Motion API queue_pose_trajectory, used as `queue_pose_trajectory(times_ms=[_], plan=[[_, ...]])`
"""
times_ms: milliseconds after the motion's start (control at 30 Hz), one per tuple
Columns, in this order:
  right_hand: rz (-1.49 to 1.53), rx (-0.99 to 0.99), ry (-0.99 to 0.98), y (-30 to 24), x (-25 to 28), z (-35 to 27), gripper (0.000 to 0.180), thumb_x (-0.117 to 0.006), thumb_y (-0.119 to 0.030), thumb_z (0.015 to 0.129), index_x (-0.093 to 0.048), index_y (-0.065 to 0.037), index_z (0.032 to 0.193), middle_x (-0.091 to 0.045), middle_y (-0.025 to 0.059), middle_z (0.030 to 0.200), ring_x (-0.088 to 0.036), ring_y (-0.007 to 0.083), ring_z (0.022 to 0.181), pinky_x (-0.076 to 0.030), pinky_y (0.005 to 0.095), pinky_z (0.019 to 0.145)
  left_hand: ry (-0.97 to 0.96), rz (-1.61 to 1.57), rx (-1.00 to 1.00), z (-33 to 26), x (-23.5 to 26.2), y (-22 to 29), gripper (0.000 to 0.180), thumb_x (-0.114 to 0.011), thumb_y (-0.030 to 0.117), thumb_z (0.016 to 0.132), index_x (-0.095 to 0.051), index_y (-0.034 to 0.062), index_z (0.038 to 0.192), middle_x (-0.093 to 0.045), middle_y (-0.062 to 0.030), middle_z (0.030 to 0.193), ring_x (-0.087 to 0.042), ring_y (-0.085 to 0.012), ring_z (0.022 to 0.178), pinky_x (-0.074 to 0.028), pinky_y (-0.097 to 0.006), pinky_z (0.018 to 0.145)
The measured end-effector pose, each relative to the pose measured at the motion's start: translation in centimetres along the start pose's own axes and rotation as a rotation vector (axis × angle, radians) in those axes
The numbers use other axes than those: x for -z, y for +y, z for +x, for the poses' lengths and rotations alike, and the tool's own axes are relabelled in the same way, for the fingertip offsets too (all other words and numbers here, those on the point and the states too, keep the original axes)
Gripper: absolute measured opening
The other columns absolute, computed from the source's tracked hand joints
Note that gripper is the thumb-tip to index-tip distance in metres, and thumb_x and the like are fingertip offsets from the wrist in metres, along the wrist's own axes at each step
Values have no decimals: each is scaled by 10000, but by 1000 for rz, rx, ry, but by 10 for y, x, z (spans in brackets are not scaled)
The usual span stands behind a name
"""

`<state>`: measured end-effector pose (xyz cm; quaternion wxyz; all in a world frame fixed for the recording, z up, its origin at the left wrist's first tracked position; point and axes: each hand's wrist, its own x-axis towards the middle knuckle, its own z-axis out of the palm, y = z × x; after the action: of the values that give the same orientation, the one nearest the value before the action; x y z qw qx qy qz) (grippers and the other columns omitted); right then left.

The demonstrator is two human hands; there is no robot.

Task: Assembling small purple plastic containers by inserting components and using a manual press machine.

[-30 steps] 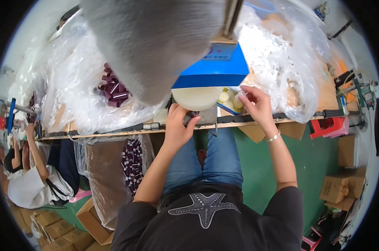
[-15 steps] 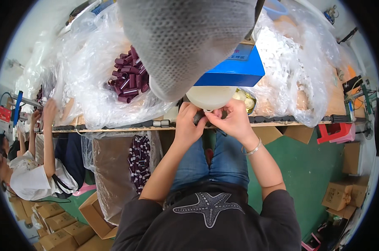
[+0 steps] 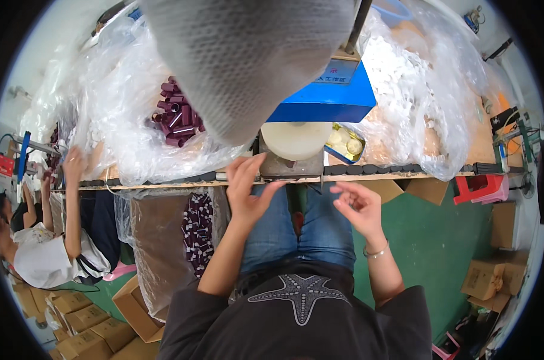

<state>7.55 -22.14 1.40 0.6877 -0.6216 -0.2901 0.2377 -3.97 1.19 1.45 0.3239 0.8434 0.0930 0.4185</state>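
My left hand (image 3: 246, 191) is raised at the table edge, fingers spread, with nothing in it. To the right, my right hand (image 3: 361, 209) hangs just off the same edge with loosely bent fingers apart, holding nothing I can see. Between and beyond them stands a blue machine housing (image 3: 323, 103) with a round whitish disc (image 3: 297, 139) below it. Under the disc, a small dark purple piece (image 3: 290, 163) sits over a metal plate (image 3: 272, 168). A blurred grey mesh-covered shape (image 3: 236, 54) hides the machine's left part.
Purple tubes (image 3: 179, 117) lie piled on clear plastic at the left. A small tin (image 3: 347, 144) of pale round pieces stands beside the disc. White pieces (image 3: 398, 90) fill plastic at the right. Below the table, a lined box (image 3: 199, 234) holds purple pieces. A person (image 3: 44, 258) works at far left.
My hands were together under the disc's front edge; they have come apart, left hand leftward, right hand right and toward me. Their fingers have opened. The view has shifted slightly.
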Motion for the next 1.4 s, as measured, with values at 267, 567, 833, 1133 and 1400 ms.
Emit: queue_pose_trajectory(times_ms=[267,567,833,1133,1400], plan=[[-36,112,145,-10,22,9,209,-670,31,860,-671,44,1069,-716,94,928,-573,36,660,-458,167,574,24,34,48,-8,9,-12,455,-807,8,663,-670,19,1097,-679,-97,1033,-560,-295,972,-455,-379,847],[-866,397,191,15,79,213,170,-670,-58,822,-700,7,977,-683,175,795,-665,261,731,-522,358,684,-136,-78,117,18,-39,-3,324,-751,48,731,-682,39,1047,-638,-147,1035,-564,-330,999,-442,-386,872],[-1386,374,-6,15,66,230,179,-617,-167,808,-690,-16,869,-663,248,918,-643,403,890,-511,481,809,-78,-758,531,27,-33,-3,256,-698,130,843,-642,-1,1056,-688,-38,862,-579,-97,724,-442,-251,659],[-877,392,179,4,108,195,149,-666,-120,877,-650,7,954,-671,102,828,-631,135,758,-469,271,627,-831,619,932,-76,197,-37,282,-733,212,779,-677,40,995,-674,-188,900,-631,-373,936,-507,-451,799],[-321,322,307,-13,50,108,195,-532,-113,996,-580,17,1134,-675,85,1071,-594,77,884,-454,207,750,-100,583,149,12,154,-68,247,-658,82,834,-632,-9,1063,-660,-178,981,-602,-377,935,-491,-427,822]])
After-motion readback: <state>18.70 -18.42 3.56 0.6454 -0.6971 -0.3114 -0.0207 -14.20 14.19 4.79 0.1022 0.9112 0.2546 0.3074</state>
